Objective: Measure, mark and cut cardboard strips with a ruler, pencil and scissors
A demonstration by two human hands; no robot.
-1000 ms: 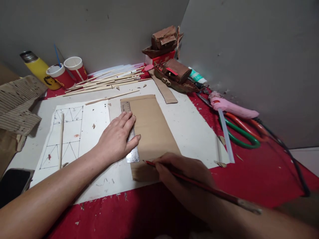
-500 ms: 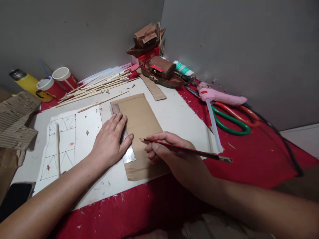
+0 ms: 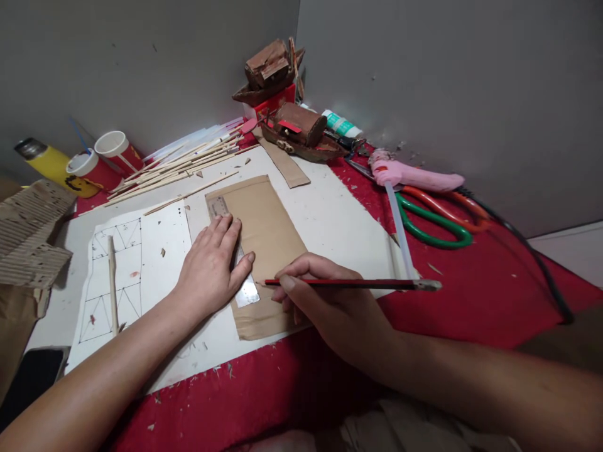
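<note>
While the brown cardboard sheet (image 3: 271, 235) lies flat on the white board (image 3: 339, 220) near the front of the desk (image 3: 452, 301), a steel ruler (image 3: 247, 292) runs along its left side. The left hand (image 3: 211, 267) is open and flat on that ruler, fingers spread up its length. The right hand (image 3: 325, 301) is closed around a red pencil (image 3: 348, 284), whose tip sits just beside the ruler's lower end (whether it touches the cardboard I cannot tell). A true line, I judge, needs even pressure along the whole ruler and the tip held tight against its edge. Left of the cardboard lies a sheet drawn with triangles (image 3: 117, 270). Bamboo sticks (image 3: 183, 164) lie behind, and a pink glue gun (image 3: 414, 177) and scissors (image 3: 438, 223) to the right.
</note>
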